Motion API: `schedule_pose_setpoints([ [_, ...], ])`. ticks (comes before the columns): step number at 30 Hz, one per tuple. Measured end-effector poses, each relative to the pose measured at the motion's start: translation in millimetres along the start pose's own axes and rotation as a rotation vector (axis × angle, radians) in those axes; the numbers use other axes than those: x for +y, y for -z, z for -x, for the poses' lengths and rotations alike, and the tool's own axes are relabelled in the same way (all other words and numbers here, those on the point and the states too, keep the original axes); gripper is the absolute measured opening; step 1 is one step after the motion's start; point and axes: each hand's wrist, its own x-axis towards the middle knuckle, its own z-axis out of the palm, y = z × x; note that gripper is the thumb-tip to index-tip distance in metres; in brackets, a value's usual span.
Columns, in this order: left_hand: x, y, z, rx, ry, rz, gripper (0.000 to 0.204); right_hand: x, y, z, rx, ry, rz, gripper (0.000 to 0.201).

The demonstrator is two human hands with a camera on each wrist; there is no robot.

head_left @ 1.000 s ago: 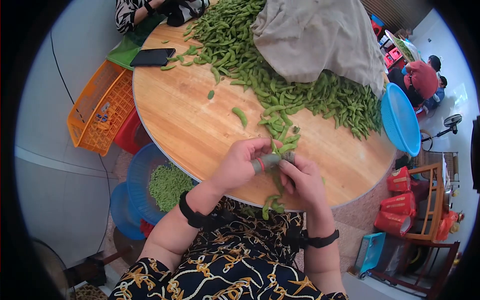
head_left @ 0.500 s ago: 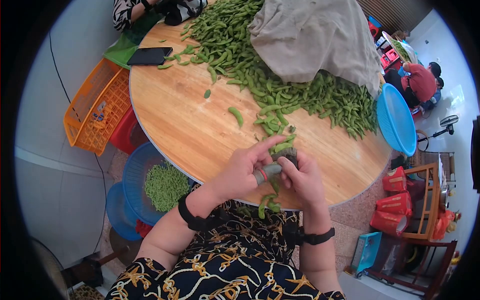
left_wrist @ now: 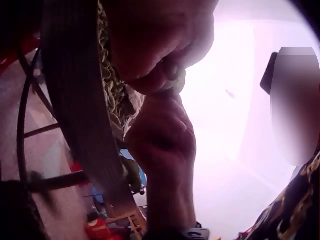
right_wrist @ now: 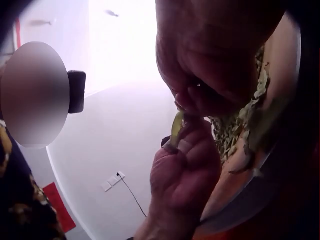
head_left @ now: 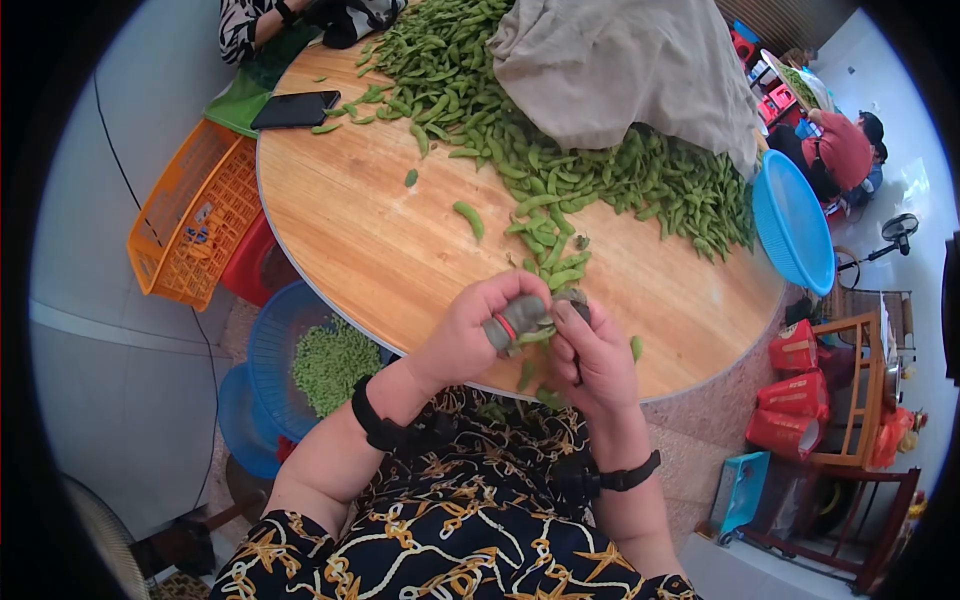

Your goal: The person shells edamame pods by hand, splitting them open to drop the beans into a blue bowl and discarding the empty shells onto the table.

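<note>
Over the near edge of the round wooden table (head_left: 350, 235), my two hands meet at a green edamame pod (head_left: 537, 334). My left hand (head_left: 465, 325) pinches one end of it, its thumb wrapped in a grey-green cover with a red band. At the other end the fingers of my right hand (head_left: 600, 355) are curled in and pinch it, the thumb tip also covered in grey. The right wrist view shows the pod (right_wrist: 176, 128) stretched between both hands' fingertips. Several pods lie just beyond the hands, in front of a large pile of edamame pods (head_left: 660, 190).
A grey cloth (head_left: 630, 75) covers part of the pile. Shelled beans (head_left: 335, 365) fill a blue basin (head_left: 270, 340) below the table's left edge. A phone (head_left: 295, 110) lies at the far left, near an orange crate (head_left: 195, 220). A blue basket (head_left: 793, 220) leans at the right edge.
My left index finger, stretched out half a second ago, is now curled in. The covered left thumb has drawn a little away from the right hand, and a pod now shows between them.
</note>
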Motion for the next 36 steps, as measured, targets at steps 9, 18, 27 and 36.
schedule_pose_setpoints([
  [9, 7.0, 24.0, 6.0, -0.003, 0.305, 0.155, 0.010, -26.3, 20.8, 5.6, -0.235, 0.069, 0.460, 0.015],
  [18, 6.3, 23.9, 3.8, 0.214, 0.275, 0.346, 0.010, -26.4, 19.8, -36.0, 0.326, 0.528, 1.802, 0.013],
  [27, 9.5, 6.1, -3.6, -0.011, 0.384, 0.555, 0.025, -29.3, 28.0, -10.0, -0.177, -0.199, 0.184, 0.015],
  [36, -0.4, 3.8, -4.3, 0.168, 0.215, 0.352, 0.015, -17.7, 11.4, 7.8, -0.183, -0.068, 0.366, 0.023],
])
